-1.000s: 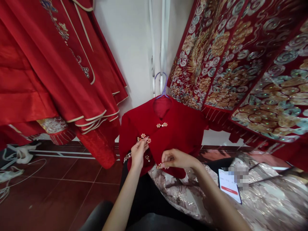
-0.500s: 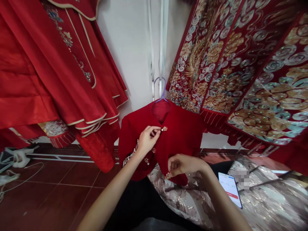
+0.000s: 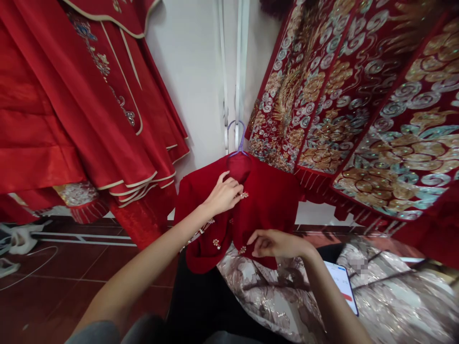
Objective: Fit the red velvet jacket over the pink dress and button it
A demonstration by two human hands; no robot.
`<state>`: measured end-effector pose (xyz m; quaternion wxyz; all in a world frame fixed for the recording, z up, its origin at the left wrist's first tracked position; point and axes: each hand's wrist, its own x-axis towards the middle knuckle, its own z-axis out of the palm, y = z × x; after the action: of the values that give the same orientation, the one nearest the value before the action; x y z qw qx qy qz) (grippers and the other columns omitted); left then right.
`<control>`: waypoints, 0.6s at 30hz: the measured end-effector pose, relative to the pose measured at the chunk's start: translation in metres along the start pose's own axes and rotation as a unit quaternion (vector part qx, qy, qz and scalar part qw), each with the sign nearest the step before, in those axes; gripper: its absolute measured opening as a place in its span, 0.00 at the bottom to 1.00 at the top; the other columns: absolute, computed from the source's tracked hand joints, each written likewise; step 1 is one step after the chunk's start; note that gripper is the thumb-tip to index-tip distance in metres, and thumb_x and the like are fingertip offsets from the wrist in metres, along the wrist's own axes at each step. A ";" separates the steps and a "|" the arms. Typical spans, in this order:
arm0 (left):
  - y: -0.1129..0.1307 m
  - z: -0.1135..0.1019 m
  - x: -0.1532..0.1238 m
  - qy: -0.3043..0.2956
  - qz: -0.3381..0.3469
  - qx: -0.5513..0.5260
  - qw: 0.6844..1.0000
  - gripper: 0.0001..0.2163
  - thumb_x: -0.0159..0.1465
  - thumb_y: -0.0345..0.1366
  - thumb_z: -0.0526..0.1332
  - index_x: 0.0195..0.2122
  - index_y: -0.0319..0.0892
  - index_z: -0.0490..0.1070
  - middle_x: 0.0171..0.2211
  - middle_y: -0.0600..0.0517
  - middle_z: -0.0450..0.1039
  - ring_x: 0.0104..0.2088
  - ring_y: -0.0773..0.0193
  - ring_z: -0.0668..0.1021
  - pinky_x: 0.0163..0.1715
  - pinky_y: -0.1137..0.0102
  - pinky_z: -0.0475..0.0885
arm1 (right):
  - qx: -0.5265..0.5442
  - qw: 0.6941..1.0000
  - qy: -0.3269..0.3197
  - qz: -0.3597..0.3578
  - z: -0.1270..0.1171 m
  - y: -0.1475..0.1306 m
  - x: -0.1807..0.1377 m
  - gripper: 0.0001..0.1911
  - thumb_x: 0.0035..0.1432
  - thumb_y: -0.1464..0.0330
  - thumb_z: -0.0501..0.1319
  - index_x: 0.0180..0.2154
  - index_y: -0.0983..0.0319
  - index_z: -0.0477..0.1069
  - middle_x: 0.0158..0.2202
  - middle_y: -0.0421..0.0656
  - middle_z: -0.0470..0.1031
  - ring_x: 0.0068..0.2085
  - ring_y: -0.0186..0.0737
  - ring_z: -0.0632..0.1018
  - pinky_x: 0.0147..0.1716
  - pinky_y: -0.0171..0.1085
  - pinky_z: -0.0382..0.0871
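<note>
A red velvety jacket [image 3: 276, 191] hangs on a purple hanger [image 3: 241, 138] in front of me. At its neckline my left hand [image 3: 225, 195] is closed, fingertips on an upper beaded button [image 3: 245, 195] at the front edge; one finger is raised toward the collar. My right hand [image 3: 274, 243] rests over the lower front with fingers loosely bent and apart. Just left of those fingertips is a lower beaded button [image 3: 242, 250]. Another beaded ornament [image 3: 216, 244] sits on the left panel. A bead trim [image 3: 199, 231] shows partly behind my left forearm.
Red garments [image 3: 118, 119] hang at left and an embroidered red garment [image 3: 344, 110] at right. A shiny patterned fabric [image 3: 279, 301] lies across my lap, with a lit phone [image 3: 342, 286] on it. White shoes [image 3: 23, 239] and a thin cable are on the tiled floor at left.
My right hand has let go of the lower button and risen slightly. My left hand has turned, one finger lifting, while its fingertips stay at the upper button. The view has shifted slightly.
</note>
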<state>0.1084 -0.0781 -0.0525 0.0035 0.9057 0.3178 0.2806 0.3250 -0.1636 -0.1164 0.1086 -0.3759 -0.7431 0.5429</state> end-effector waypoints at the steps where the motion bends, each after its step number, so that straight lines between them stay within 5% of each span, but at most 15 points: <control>1: -0.001 0.000 0.001 -0.002 -0.008 -0.025 1.000 0.04 0.60 0.33 0.59 0.30 0.45 0.73 0.29 0.51 0.69 0.40 0.57 0.72 0.61 0.50 0.47 | -0.002 1.000 0.014 -0.010 -0.001 -0.001 -0.001 0.19 0.53 0.60 0.65 0.44 0.63 0.68 0.37 0.46 0.78 0.40 0.41 0.78 0.42 0.40 0.72; 5: -0.003 0.003 0.001 -0.011 -0.046 -0.071 0.996 0.06 0.60 0.33 0.57 0.30 0.48 0.73 0.27 0.51 0.67 0.40 0.56 0.73 0.62 0.50 0.45 | 0.027 0.982 0.161 -0.093 -0.006 -0.014 0.009 0.16 0.55 0.57 0.63 0.39 0.63 0.68 0.39 0.47 0.76 0.42 0.40 0.77 0.46 0.41 0.71; 8: -0.002 0.003 0.003 0.015 -0.030 -0.074 0.997 0.07 0.60 0.33 0.55 0.32 0.45 0.73 0.29 0.50 0.68 0.38 0.57 0.74 0.62 0.54 0.48 | 0.078 0.900 0.386 -0.185 -0.010 -0.035 0.037 0.20 0.56 0.53 0.59 0.41 0.62 0.64 0.46 0.50 0.72 0.49 0.42 0.75 0.52 0.42 0.68; 9: -0.001 0.002 0.004 0.019 -0.023 -0.058 0.998 0.08 0.61 0.33 0.53 0.33 0.43 0.73 0.31 0.48 0.69 0.38 0.57 0.74 0.61 0.54 0.50 | 0.091 0.874 0.425 -0.218 -0.011 -0.043 0.050 0.22 0.57 0.52 0.57 0.45 0.61 0.62 0.50 0.52 0.70 0.53 0.42 0.73 0.55 0.43 0.66; 11: -0.001 -0.002 0.004 0.011 -0.025 -0.006 1.000 0.10 0.61 0.32 0.51 0.36 0.40 0.72 0.36 0.44 0.71 0.39 0.54 0.74 0.59 0.53 0.52 | 0.099 0.868 0.413 -0.257 -0.011 -0.057 0.075 0.28 0.59 0.50 0.53 0.53 0.60 0.56 0.59 0.52 0.63 0.60 0.42 0.66 0.61 0.43 0.59; 15: -0.007 -0.012 -0.004 0.036 -0.092 -0.018 0.995 0.06 0.56 0.34 0.56 0.25 0.41 0.70 0.27 0.42 0.71 0.40 0.47 0.75 0.58 0.51 0.51 | 0.044 0.899 0.414 -0.134 -0.009 -0.065 0.103 0.43 0.58 0.46 0.51 0.63 0.66 0.44 0.67 0.57 0.47 0.68 0.54 0.48 0.65 0.56 0.42; 18: -0.009 -0.011 -0.015 0.188 -0.161 -0.168 0.954 0.13 0.51 0.35 0.60 0.13 0.47 0.59 0.16 0.48 0.62 0.43 0.44 0.73 0.59 0.50 0.49 | -0.019 0.871 0.489 -0.045 -0.009 -0.049 0.104 0.51 0.53 0.47 0.58 0.64 0.75 0.41 0.65 0.68 0.45 0.67 0.68 0.43 0.62 0.63 0.38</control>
<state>0.0881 -0.0817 -0.0530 0.1410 0.7595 0.4024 0.4913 0.2365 -0.0936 -0.0953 0.4748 -0.5618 -0.6213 0.2700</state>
